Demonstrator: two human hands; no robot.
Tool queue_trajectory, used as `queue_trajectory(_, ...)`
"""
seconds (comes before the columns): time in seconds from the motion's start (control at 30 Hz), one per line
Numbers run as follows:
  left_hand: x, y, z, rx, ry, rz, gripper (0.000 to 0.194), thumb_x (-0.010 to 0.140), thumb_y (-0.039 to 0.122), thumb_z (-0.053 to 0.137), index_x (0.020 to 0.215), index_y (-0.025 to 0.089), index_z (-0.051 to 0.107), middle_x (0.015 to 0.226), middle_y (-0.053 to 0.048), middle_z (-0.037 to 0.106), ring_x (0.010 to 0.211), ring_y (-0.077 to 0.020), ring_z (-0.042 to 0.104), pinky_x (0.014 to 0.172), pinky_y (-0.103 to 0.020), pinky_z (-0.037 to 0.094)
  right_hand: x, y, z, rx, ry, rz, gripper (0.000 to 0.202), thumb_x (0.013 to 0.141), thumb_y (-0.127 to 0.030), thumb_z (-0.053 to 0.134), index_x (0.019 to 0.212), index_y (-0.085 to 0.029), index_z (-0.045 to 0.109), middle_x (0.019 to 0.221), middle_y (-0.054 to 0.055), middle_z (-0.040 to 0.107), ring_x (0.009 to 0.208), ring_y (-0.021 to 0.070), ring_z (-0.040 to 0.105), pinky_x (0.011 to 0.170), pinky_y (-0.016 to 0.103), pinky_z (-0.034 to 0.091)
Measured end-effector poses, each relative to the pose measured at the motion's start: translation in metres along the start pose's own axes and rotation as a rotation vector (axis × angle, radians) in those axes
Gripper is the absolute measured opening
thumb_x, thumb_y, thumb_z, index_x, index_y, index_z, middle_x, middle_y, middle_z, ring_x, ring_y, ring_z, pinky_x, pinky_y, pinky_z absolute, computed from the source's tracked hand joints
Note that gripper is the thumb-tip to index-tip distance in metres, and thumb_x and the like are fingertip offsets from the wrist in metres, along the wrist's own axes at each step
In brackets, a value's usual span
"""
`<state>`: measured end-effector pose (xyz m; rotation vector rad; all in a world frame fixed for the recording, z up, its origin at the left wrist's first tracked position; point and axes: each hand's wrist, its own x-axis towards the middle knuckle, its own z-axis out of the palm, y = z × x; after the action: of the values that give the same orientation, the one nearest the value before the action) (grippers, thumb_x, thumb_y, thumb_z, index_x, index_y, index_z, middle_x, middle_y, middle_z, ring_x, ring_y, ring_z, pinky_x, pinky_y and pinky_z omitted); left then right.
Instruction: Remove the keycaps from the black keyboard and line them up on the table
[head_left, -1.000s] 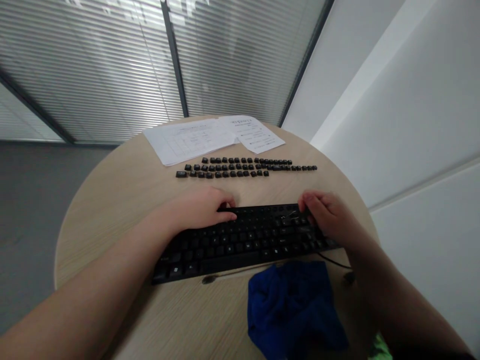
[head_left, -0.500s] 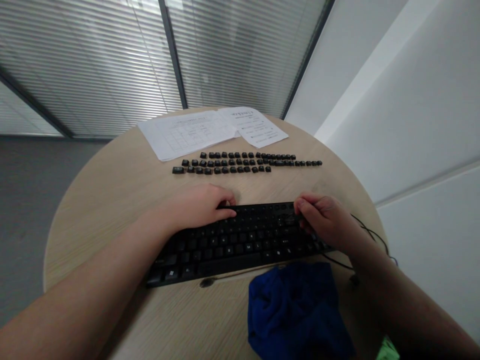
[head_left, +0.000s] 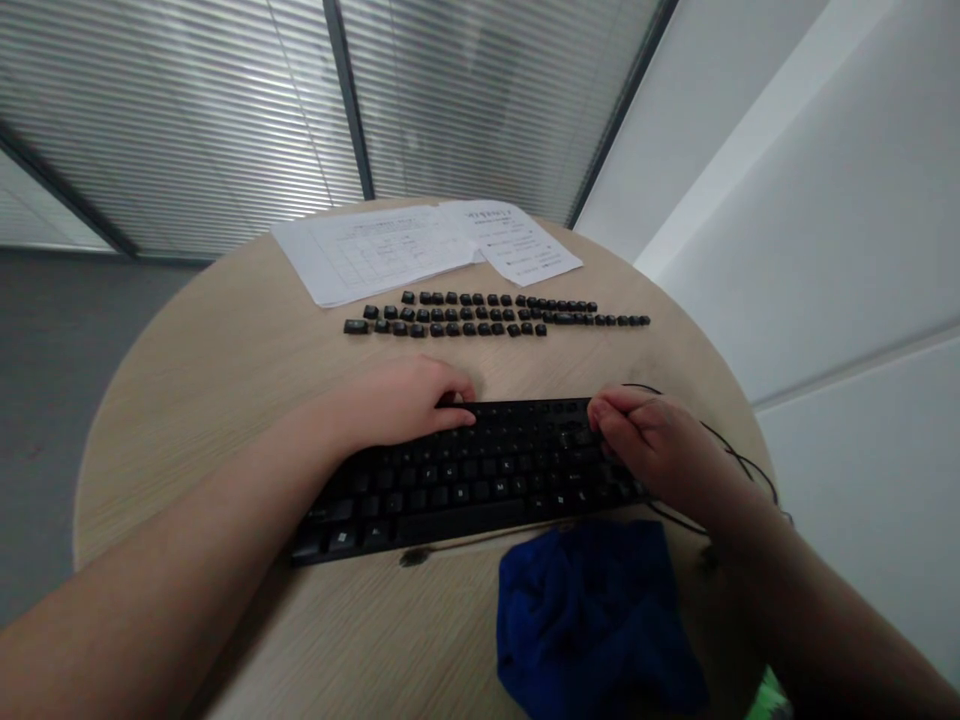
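A black keyboard (head_left: 465, 490) lies on the round wooden table, tilted slightly in view. My left hand (head_left: 420, 400) grips its far edge near the middle, thumb on the top and fingers curled behind. Over the keyboard's right part is my right hand (head_left: 637, 430), its fingers closed in a pinch; whatever they hold, if anything, is hidden. Beyond the keyboard, loose black keycaps (head_left: 451, 314) lie in three rows. Some key positions at the keyboard's upper right look bare, though the dark picture blurs them.
Printed papers (head_left: 390, 250) lie at the far side of the table (head_left: 187, 400). A crumpled blue cloth (head_left: 592, 610) sits at the near edge. Black cable (head_left: 739, 460) curls at the right, by a white wall. A thin stick-like item (head_left: 480, 540) lies along the keyboard's near edge.
The view has shifted slightly, with the papers and keycaps appearing higher. My right hand stays closed over the keyboard's right part, and my left hand keeps its grip.
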<state>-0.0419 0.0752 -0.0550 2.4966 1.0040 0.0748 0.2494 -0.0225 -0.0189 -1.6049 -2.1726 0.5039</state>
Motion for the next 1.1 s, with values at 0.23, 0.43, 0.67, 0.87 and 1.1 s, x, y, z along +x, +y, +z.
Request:
queue_trajectory(0.23,0.001,0.0,-0.002,0.035,0.004,0.003,0.024,0.095,0.042,0.064,0.099,0.024,0.079,0.1,-0.005,0.08,0.09,-0.0232,0.07,0.082,-0.033,0.047,0.0,-0.006,0.005,-0.077,0.028,-0.07,0.036,0.104,-0.037,0.041,0.07,-0.026,0.048,0.057,0.0,0.056,0.054,0.0172,0.053,0.056,0.032,0.035)
queue_trajectory(0.43,0.001,0.002,-0.001,0.021,0.01,-0.006,0.024,0.094,0.042,0.065,0.099,0.023,0.078,0.099,-0.006,0.079,0.089,-0.0232,0.069,0.082,-0.033,0.047,0.003,-0.004,0.009,-0.048,0.012,-0.051,0.037,0.104,-0.036,0.041,0.069,-0.025,0.047,0.057,-0.001,0.054,0.053,0.0162,0.052,0.057,0.032,0.033)
queue_trajectory(0.67,-0.003,0.005,-0.003,0.018,0.008,-0.019,0.033,0.097,0.043,0.062,0.121,0.025,0.076,0.114,-0.007,0.079,0.101,-0.0256,0.07,0.091,-0.035,0.048,0.002,0.01,0.0,0.056,-0.168,-0.107,0.019,0.1,-0.036,0.058,0.089,-0.023,0.065,0.074,-0.001,0.066,0.065,0.0158,0.06,0.061,0.028,0.043)
queue_trajectory(0.87,-0.021,0.034,-0.011,-0.031,0.044,0.157,0.048,0.096,0.045,0.069,0.142,0.033,0.067,0.148,-0.005,0.065,0.134,-0.0307,0.062,0.114,-0.042,0.043,0.006,0.033,-0.009,0.088,-0.296,-0.254,0.012,0.099,-0.03,0.064,0.107,-0.025,0.071,0.093,0.002,0.076,0.079,0.0176,0.07,0.07,0.028,0.053)
queue_trajectory(1.1,-0.016,0.058,0.007,0.077,-0.083,0.284,0.054,0.094,0.04,0.075,0.145,0.023,0.067,0.159,-0.014,0.057,0.152,-0.0341,0.047,0.126,-0.047,0.035,0.009,0.037,-0.008,0.008,-0.236,-0.359,0.008,0.1,-0.027,0.062,0.103,-0.022,0.067,0.088,0.002,0.077,0.075,0.0173,0.073,0.069,0.027,0.053)
